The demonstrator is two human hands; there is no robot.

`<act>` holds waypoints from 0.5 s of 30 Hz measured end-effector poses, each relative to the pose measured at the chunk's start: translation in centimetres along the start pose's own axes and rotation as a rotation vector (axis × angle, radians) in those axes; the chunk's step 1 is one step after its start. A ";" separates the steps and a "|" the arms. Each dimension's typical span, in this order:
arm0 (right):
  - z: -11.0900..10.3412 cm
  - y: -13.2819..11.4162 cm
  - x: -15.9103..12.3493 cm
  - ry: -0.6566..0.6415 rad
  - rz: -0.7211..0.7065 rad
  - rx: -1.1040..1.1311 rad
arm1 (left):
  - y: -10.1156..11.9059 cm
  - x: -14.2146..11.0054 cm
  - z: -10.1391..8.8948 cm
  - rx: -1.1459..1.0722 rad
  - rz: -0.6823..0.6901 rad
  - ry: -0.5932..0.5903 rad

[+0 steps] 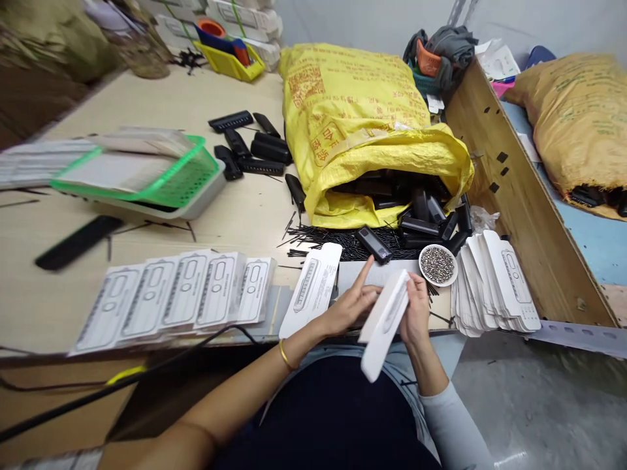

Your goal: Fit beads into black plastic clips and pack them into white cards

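A slim white cardboard box with a printed drawing is held up tilted over the table's front edge, its end flap hanging down. My right hand is closed around its right side near the top. My left hand is at the box's left side, index finger stretched out and the other fingers partly behind the box. Just beyond that finger lies a black plastic device with a small window. Left of my hand rests another flat white box, partly covered by my wrist.
A yellow sack spills black plastic parts over a pile of thin black sticks. Right of it are a bowl of small metal pieces and stacked flat boxes. Filled boxes line the left front, near a green basket.
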State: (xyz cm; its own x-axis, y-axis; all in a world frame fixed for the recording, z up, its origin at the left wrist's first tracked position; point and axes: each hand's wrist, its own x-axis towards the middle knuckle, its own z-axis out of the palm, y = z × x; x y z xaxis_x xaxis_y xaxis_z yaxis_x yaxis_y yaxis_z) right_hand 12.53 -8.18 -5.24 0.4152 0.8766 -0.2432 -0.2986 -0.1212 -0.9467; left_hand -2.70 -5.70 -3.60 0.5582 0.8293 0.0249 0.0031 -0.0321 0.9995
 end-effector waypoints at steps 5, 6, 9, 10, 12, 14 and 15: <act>1.9 -0.5 1.6 -0.212 -0.150 -0.362 | 0.5 -0.7 -0.4 0.429 0.493 0.069; 2.7 -0.3 2.2 -0.271 -0.242 -0.524 | 0.9 -0.6 -0.9 0.456 0.436 0.154; 4.6 0.4 5.2 -0.278 -0.464 -0.955 | 2.1 -0.2 -2.9 0.577 0.048 0.389; 4.8 0.5 6.4 -0.289 -0.480 -1.023 | 2.4 -0.2 -3.6 0.636 -0.063 0.440; 4.3 0.3 8.5 -0.332 -0.442 -1.002 | 2.7 -0.1 -4.9 0.754 -0.182 0.480; 2.9 -1.0 9.8 -0.351 -0.380 -0.838 | 2.7 -0.1 -5.9 0.865 -0.248 0.463; 1.9 -2.0 10.0 -0.361 -0.350 -0.744 | 2.7 -0.1 -6.3 0.919 -0.277 0.445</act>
State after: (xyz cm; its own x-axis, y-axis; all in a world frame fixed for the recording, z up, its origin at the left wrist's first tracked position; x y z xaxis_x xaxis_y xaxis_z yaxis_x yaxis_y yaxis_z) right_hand 15.61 1.71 -5.38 0.0449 0.9979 0.0472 0.4801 0.0199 -0.8770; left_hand -7.96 -2.42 -0.78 0.0881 0.9961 -0.0104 0.8147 -0.0660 0.5761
